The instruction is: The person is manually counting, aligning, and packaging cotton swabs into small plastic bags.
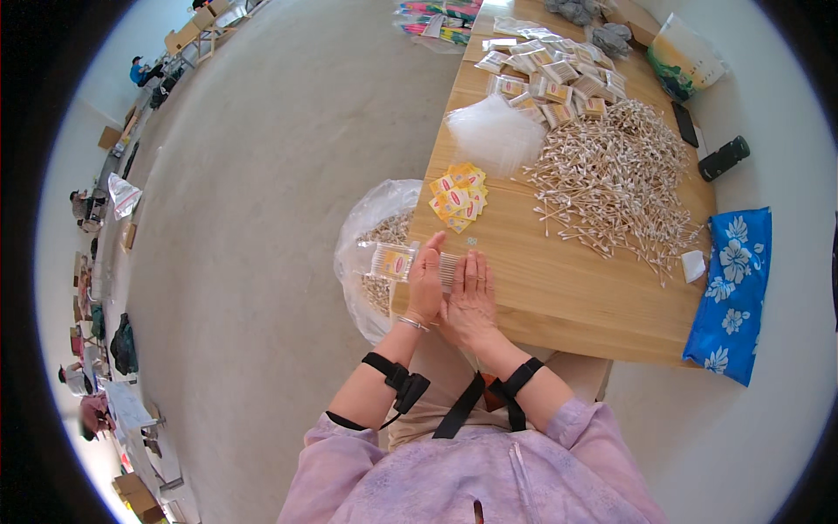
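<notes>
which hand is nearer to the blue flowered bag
The right hand: it is left of the blue flowered bag, across the table from it. The left hand is farther left, beyond the right.

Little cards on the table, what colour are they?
Mostly yellow cards with some red, clearest in the head view.

On the tabletop (559,301), around the cotton-swab pile (611,183)
Swab packets (559,72) behind it; plastic sleeves (493,135), label cards (458,199) left; phone (685,125) right.

smooth wooden table (567,301), glossy plastic packet (393,261), matt floor (262,262)
</notes>
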